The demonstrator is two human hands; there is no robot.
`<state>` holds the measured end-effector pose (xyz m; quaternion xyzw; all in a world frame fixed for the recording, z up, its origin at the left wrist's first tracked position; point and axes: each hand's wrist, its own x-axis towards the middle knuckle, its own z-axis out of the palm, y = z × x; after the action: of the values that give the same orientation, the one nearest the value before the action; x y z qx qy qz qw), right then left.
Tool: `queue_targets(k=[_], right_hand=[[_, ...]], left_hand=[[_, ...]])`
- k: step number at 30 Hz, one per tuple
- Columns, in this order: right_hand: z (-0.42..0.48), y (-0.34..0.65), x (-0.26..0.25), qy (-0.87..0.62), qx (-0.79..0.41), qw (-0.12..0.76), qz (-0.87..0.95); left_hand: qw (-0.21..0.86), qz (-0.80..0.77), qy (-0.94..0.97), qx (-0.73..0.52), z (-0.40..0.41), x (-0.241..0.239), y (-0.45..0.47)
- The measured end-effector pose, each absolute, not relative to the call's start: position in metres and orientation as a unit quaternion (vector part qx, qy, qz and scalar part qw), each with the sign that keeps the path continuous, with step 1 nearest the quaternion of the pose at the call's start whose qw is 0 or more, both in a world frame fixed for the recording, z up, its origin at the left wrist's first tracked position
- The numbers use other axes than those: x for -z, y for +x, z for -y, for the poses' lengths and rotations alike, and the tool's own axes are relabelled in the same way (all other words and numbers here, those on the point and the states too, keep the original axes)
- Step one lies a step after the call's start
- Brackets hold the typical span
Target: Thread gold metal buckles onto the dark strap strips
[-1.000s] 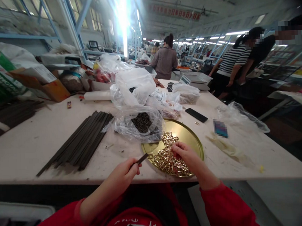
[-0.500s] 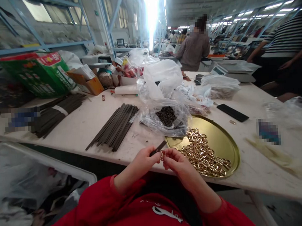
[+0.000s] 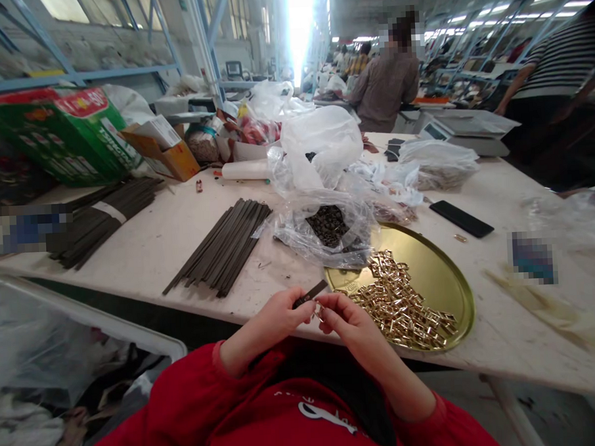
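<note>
At the table's near edge my two hands meet, fingers closed. My left hand (image 3: 285,312) grips a dark flat strap (image 3: 310,293), its free end sticking out up and to the right. Between the fingertips of both hands is a small gold buckle (image 3: 319,312), pinched by my right hand (image 3: 343,316); whether the strap passes through it I cannot make out. Just right of my right hand lies a round gold tray (image 3: 444,262) with a heap of gold buckles (image 3: 404,304). Behind it, an opened clear bag (image 3: 298,239) holds small dark pieces (image 3: 330,226).
A row of dark strips (image 3: 224,246) lies left of the bag, and a banded bundle (image 3: 114,208) farther left. A black phone (image 3: 461,218) lies right of the tray. A white bin (image 3: 155,341) stands below the table's left edge. Two people (image 3: 387,81) stand beyond the table.
The view has shifted slightly. My hands stay together at the table edge, and the gold buckle between the fingertips shows more plainly, with my right fingers slightly shifted around it.
</note>
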<state>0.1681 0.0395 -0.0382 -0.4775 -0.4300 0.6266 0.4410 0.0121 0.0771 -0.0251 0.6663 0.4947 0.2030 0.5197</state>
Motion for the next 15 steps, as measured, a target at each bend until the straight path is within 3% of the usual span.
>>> queue_targets(k=[9,15], right_hand=[[-0.043,0.169,0.048,-0.445,-0.685,0.443,0.37],[-0.042,0.168,0.047,-0.445,-0.698,0.427,0.365]], left_hand=[[0.549,-0.502,0.647,-0.168,-0.08,0.028,0.015],[0.513,-0.508,0.672,-0.165,-0.08,0.025,0.014]])
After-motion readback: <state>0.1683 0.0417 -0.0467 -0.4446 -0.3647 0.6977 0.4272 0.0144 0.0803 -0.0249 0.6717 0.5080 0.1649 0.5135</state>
